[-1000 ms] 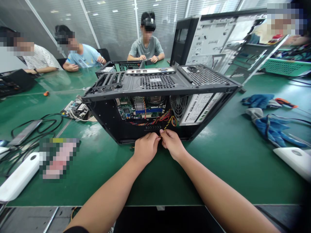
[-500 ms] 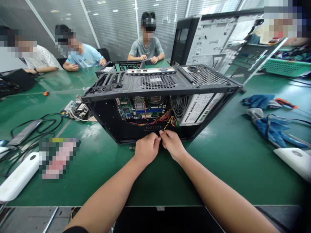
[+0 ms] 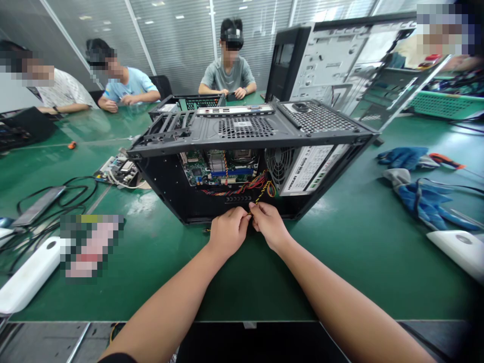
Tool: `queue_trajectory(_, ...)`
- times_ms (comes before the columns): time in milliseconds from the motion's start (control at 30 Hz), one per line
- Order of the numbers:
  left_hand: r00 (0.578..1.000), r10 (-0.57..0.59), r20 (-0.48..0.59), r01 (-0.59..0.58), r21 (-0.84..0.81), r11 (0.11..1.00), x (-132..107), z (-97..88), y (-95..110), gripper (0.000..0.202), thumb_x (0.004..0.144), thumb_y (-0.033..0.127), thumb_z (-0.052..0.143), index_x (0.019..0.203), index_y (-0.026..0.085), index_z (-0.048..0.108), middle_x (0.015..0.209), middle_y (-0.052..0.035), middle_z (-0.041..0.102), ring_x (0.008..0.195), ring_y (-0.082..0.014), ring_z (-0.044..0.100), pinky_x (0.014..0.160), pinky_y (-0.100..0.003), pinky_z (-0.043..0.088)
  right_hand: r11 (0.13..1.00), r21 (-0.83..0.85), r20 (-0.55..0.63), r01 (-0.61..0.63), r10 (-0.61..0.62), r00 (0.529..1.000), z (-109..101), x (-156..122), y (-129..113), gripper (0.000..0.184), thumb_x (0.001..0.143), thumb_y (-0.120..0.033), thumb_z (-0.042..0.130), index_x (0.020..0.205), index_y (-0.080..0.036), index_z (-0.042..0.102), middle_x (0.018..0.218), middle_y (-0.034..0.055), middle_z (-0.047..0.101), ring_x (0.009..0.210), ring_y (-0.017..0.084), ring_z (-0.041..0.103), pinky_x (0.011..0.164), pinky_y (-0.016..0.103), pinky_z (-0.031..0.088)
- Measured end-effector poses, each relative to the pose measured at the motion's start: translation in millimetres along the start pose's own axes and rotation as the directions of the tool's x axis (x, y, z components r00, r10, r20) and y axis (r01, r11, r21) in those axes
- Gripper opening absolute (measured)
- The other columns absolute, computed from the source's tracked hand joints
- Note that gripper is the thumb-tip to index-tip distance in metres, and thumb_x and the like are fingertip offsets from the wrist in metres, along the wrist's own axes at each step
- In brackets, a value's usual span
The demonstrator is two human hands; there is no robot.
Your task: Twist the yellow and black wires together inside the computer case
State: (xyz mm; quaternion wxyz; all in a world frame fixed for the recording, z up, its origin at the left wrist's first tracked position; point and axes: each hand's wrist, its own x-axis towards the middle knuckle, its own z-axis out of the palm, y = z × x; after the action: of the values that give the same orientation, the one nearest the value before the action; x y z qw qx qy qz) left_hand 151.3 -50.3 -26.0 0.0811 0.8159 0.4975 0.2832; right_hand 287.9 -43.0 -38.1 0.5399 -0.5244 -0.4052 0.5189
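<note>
A black computer case (image 3: 242, 138) lies before me with its side open toward me. Inside are a motherboard (image 3: 219, 169), a power supply (image 3: 308, 171) with a fan grille, and a bundle of coloured wires (image 3: 234, 190). From the power supply a twisted yellow-and-black cable (image 3: 260, 195) runs out over the case's near edge. My right hand (image 3: 266, 224) pinches this cable, and my left hand (image 3: 229, 229) grips it just to the left, the fingertips almost touching. A small connector end (image 3: 206, 230) sticks out left of my left hand. The cable inside my fingers is hidden.
Blue gloves (image 3: 431, 199) and an orange-handled tool (image 3: 446, 160) lie at right. A circuit board (image 3: 119, 170), black cables and a white device (image 3: 32, 275) are at left. Another case (image 3: 328, 65) stands behind; several people sit around the green table (image 3: 378, 282).
My hands stay almost still on the cable. Across the table at left, the person in light blue has brought one hand inward toward the other.
</note>
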Motion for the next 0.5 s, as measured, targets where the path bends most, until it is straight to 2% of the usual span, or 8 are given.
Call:
queue_trajectory(267, 0.999, 0.041, 0.015, -0.041, 0.047, 0.998, -1.0, -0.6, -1.0, 0.013, 0.099, 0.027, 0.052, 0.09, 0.022, 0.061, 0.086, -0.0013, 0.07, 0.079, -0.0163, 0.067, 0.065, -0.025, 0.046, 1.0, 0.009, -0.02, 0.003, -0.002, 1.0, 0.3, 0.7, 0.8, 0.047, 0.08, -0.055, 0.069, 0.059, -0.023, 0.041, 0.044, -0.0072, 0.038, 0.038, 0.008, 0.036, 0.039, 0.024, 0.027)
queue_trajectory(500, 1.0, -0.008, 0.019, 0.007, 0.052, 0.999, -0.1, -0.6, 1.6, 0.014, 0.098, 0.027, 0.052, 0.088, 0.022, 0.06, 0.081, -0.001, 0.07, 0.075, -0.0164, 0.067, 0.062, -0.025, 0.044, 0.998, 0.069, 0.023, 0.003, -0.004, 1.0, 0.6, -3.1, -5.4, 0.046, 0.08, -0.053, 0.068, 0.058, -0.023, 0.041, 0.045, -0.0069, 0.038, 0.04, 0.008, 0.037, 0.041, 0.025, 0.028)
